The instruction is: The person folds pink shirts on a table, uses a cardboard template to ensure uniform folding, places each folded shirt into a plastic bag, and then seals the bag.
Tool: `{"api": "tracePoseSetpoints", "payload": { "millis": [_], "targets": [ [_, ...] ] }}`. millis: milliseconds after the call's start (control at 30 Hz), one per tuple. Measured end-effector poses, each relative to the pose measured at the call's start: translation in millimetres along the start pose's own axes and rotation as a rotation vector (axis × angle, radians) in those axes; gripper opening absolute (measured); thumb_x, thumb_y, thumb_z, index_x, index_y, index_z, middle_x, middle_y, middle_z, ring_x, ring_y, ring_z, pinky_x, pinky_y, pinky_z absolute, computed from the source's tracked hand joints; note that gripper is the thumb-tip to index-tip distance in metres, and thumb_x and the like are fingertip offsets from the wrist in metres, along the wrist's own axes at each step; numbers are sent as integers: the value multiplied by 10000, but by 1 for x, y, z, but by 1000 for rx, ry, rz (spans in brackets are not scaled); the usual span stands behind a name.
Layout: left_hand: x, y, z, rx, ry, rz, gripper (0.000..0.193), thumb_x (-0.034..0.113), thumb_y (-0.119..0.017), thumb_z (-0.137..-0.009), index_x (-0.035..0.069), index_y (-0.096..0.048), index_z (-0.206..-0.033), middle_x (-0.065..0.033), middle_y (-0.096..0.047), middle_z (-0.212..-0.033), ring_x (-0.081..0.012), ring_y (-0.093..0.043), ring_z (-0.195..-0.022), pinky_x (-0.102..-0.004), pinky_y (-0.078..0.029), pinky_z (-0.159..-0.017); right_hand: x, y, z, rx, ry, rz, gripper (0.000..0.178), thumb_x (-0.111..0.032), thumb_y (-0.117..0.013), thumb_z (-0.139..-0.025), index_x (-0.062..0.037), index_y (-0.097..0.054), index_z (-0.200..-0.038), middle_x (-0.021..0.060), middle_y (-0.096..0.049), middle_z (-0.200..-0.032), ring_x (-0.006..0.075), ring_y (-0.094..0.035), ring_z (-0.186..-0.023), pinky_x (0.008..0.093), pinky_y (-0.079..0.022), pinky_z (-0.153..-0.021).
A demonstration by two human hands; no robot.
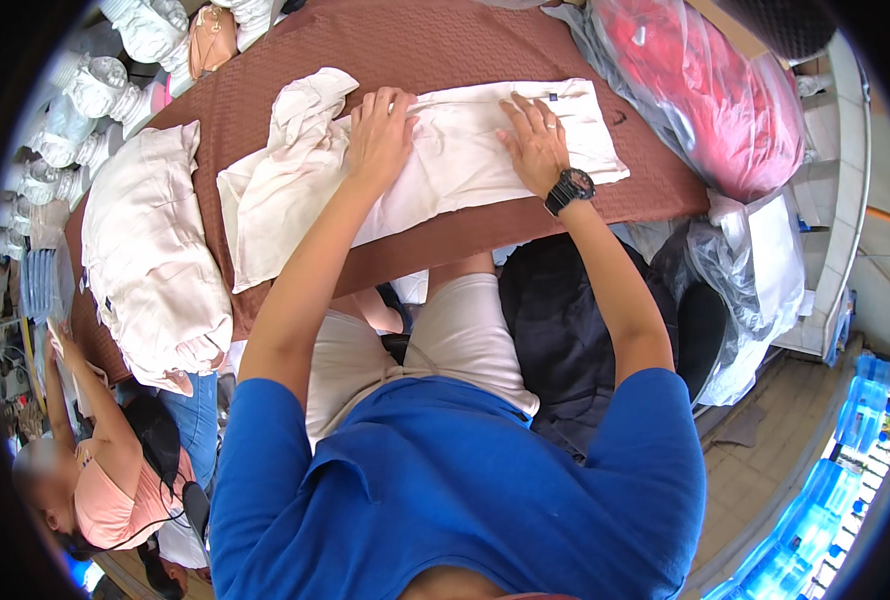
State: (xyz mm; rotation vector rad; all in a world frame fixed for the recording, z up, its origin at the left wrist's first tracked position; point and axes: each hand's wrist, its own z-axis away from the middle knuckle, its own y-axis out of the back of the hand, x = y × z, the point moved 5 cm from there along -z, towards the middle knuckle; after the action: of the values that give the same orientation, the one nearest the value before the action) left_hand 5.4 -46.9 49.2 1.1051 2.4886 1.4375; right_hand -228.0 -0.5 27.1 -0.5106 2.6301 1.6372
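A cream garment [455,175] lies across the brown-covered table in front of me, folded into a long strip. Its left end is loose, with a bunched part [305,115] pointing away from me, and a small dark label shows near its right end. My left hand [381,138] rests on the middle of the cloth, fingers stretched forward. Toward the right end, my right hand [537,148] lies flat with its fingers apart, a black watch on the wrist. Neither hand grips the cloth. I cannot tell which kind of garment it is.
Folded cream garments [150,255] form a pile on the table's left side. A clear plastic bag of red cloth [700,90] sits at the far right. A black bag [575,330] is by my right leg. Another person [115,480] sits at left, holding cloth.
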Motion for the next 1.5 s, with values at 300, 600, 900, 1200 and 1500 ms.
{"api": "tracePoseSetpoints", "payload": {
  "millis": [300, 600, 900, 1200, 1500],
  "targets": [
    [7, -12, 44, -250, -151, -37, 532, 495, -512, -975, 211, -509, -1426, -38, -399, -1548, -287, -283, -1467, -514, -200, -1195, 41, -5, 26, -190, -48, 102, 693, -663, -438, -950, -271, -390, -1519, 48, -306, -1611, 322, -247, -1488, 577, -174, -1196],
    [-7, -14, 52, -263, -121, 55, 533, 479, -480, -1005, 187, -495, -1450, -25, -351, -1588, -273, -242, -1495, -484, -162, -1224, 69, -3, 45, -186, -279, 162, 740, -676, -444, -941, -267, -333, -1548, 76, -252, -1633, 367, -154, -1513, 615, -114, -1187],
    [-57, 109, 118, -64, 54, 169, 189, 76, -666, -874, 61, -662, -1063, -93, -602, -1109, -306, -546, -1063, -407, -437, -931, -47, -21, -84, 89, 86, -333, 638, -504, -642, -915, -87, -530, -1384, 230, -528, -1369, 377, -487, -1261, 534, -345, -1063],
    [-71, 107, 142, -23, -23, 180, 198, 68, -638, -892, 61, -644, -1089, -99, -588, -1142, -304, -541, -1090, -403, -435, -942, -212, -146, -201, -361, 290, -289, 467, -250, -670, -823, -264, -632, -1289, 121, -531, -1377, 420, -448, -1265, 530, -405, -1066],
    [-93, 116, 150, 20, 66, 180, 218, 32, -622, -881, 68, -641, -1095, -89, -593, -1165, -301, -539, -1128, -413, -420, -962, -216, -111, -282, -25, 178, -451, 346, -121, -662, -796, -132, -722, -1136, 120, -723, -1031, 301, -677, -868, 393, -533, -852]
  ]
}}
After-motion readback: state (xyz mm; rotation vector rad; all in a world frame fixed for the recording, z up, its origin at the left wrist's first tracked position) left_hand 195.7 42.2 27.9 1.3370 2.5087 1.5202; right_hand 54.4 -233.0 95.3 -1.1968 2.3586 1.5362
